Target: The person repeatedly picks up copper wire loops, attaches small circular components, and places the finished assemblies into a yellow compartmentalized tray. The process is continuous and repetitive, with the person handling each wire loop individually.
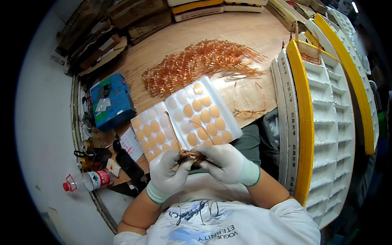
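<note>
Both my hands wear white gloves with green cuffs. Between them is a copper-coloured eyeglass frame (192,157), close to my body. My left hand (168,169) pinches one end of it and my right hand (225,162) the other. Its two long temples point away from me, over sheets of tan oval stickers (212,134). These sheets lie spread at the table's near edge, with several bare spots among the ovals. My fingers hide much of the frame's front. To the right, a single pair of glasses (250,111) rests on the table with its temples spread.
A large heap of copper-coloured eyeglass frames (200,61) covers the table's middle. White foam trays with compartments (322,134) and yellow edges stand at right. At left are a blue box (112,102), a black bottle (128,163) and a clear plastic bottle (97,179). Cardboard boxes (141,18) line the back.
</note>
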Tool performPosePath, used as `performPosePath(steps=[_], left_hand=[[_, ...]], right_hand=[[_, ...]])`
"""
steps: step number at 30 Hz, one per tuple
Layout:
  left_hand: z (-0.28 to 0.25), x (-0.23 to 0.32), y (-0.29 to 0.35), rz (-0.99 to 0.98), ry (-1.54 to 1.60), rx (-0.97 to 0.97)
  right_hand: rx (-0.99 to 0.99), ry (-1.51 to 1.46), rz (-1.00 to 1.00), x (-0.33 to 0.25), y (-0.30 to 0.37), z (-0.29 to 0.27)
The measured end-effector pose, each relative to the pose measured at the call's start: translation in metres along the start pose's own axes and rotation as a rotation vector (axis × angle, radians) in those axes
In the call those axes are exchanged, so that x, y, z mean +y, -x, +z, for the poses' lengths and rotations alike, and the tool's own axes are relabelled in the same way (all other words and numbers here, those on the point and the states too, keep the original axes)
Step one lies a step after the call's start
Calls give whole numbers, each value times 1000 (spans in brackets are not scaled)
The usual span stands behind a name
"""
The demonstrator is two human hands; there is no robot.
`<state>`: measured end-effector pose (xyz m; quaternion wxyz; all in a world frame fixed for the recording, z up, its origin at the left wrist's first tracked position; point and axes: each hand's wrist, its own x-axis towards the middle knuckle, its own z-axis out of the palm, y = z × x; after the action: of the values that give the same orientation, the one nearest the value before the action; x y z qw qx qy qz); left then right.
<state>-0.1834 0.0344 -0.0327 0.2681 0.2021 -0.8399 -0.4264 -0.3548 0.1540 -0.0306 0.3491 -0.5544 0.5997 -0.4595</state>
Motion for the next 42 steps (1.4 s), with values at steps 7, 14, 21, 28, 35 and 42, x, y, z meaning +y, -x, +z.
performPosePath(steps=[7, 14, 21, 28, 35, 42], left_hand=[[32, -63, -36, -313, 166, -102], [-44, -297, -180, -863, 98, 440], [-22, -310, -201, -1148, 472, 341], [-62, -251, -188, -869, 519, 583], [-105, -138, -63, -459, 88, 478], [-111, -85, 96, -387, 154, 240]], right_hand=[[294, 625, 144, 71, 7, -29], [363, 1114, 243, 182, 21, -79], [225, 1114, 396, 196, 0, -84], [127, 683, -56, 102, -126, 8], [-256, 712, 101, 82, -243, 158], [-147, 781, 232, 69, -252, 188]])
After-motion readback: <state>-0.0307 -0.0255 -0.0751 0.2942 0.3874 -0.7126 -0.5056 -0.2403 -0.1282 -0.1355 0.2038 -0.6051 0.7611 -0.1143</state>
